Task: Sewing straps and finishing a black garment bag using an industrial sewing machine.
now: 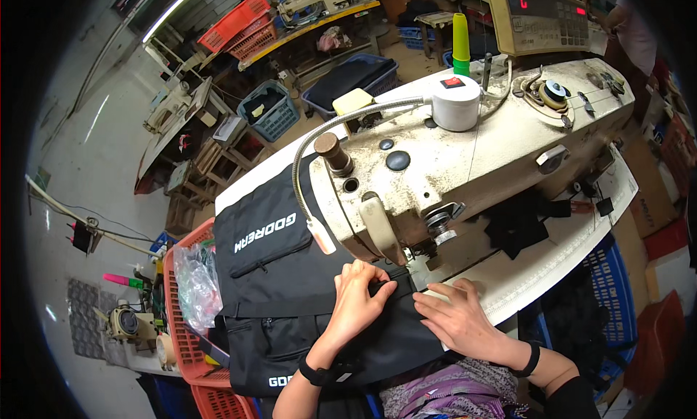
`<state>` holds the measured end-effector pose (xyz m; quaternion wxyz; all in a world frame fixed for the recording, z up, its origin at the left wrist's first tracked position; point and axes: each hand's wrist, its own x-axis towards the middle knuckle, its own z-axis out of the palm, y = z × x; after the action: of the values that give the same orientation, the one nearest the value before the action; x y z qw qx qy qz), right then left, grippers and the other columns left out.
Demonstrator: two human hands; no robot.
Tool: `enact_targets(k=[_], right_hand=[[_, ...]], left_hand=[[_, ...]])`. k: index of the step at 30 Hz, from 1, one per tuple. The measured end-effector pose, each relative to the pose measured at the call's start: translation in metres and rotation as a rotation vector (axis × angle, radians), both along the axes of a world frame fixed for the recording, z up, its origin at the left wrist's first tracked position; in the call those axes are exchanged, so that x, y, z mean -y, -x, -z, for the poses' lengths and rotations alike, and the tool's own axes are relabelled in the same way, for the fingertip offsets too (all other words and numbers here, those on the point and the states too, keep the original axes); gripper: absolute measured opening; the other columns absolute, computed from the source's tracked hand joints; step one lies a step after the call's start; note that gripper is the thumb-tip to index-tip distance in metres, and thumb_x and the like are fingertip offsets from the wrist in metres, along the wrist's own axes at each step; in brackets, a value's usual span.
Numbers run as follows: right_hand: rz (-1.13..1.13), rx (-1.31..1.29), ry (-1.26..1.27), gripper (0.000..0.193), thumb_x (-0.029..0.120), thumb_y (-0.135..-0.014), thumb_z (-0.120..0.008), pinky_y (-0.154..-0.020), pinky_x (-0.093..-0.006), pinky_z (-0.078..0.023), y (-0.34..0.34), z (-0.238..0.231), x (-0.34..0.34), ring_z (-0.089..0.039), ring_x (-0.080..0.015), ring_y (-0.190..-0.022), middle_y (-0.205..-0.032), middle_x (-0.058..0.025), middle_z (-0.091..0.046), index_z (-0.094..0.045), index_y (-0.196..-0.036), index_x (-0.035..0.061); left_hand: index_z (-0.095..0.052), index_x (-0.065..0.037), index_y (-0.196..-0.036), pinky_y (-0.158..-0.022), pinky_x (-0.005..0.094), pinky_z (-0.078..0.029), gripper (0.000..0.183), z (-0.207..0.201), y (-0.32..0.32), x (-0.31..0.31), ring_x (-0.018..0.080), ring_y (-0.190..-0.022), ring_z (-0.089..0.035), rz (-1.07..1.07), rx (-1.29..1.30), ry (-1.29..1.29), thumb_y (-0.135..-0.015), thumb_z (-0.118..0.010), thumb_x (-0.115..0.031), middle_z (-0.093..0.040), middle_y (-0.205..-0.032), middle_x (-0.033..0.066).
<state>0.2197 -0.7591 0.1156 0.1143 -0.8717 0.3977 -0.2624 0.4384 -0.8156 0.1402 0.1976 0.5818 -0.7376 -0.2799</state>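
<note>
A black fabric bag piece [272,201] with white lettering, zippers and a strap across it spreads over the sewing machine bed and hangs down toward my lap. My left hand [356,303] is closed, thumb and forefinger pinching a fold of this fabric just in front of the presser foot. On the right, my right hand [459,323] rests with its fingers stretched out and apart at the fabric's edge, beside the needle area. The cream sewing machine [454,165] stands over the work. Its needle tip is hard to make out.
A bendable lamp [321,236] curves down left of the machine head. Small black fabric pieces [517,226] lie on the bed behind it. A red basket [190,339] holding a clear plastic bag stands left, a blue basket [621,295] right. A control panel [541,19] tops the machine.
</note>
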Motion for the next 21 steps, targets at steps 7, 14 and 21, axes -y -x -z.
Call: enact_targets(k=[7,14,21], right_hand=[[0.002,0.054,-0.068,0.032,0.024,-0.083,-0.07,-0.102,-0.0458,-0.03,-0.001,0.001,0.001,-0.047,-0.0212,-0.119,-0.12,-0.0014,-0.062,-0.066,-0.111,0.0086],[0.003,0.05,-0.072,0.031,0.025,-0.083,-0.069,-0.103,-0.0446,-0.029,-0.001,0.001,0.001,-0.047,-0.0198,-0.119,-0.119,0.0003,-0.062,-0.066,-0.111,0.0109],[0.003,0.035,-0.069,0.033,0.025,-0.083,-0.069,-0.104,-0.0439,-0.028,0.0,0.001,0.002,-0.047,-0.0191,-0.119,-0.119,0.0009,-0.061,-0.065,-0.113,0.0116]], left_hand=[[-0.067,-0.006,-0.086,-0.084,0.0378,-0.034,0.019,0.0,0.004,0.011,0.0277,-0.096,-0.051,-0.032,0.024,-0.074,-0.081,-0.072,-0.024,-0.061,-0.091,0.0112],[-0.062,-0.004,-0.082,-0.08,0.0332,-0.044,0.018,0.01,-0.003,0.017,0.0173,-0.08,-0.057,-0.073,-0.028,-0.037,-0.081,-0.073,-0.018,-0.061,-0.079,0.0047],[-0.06,-0.002,-0.082,-0.074,0.0298,-0.046,0.02,-0.003,0.0,0.023,0.012,-0.075,-0.055,-0.03,-0.06,-0.114,-0.082,-0.074,-0.017,-0.061,-0.076,0.0016]])
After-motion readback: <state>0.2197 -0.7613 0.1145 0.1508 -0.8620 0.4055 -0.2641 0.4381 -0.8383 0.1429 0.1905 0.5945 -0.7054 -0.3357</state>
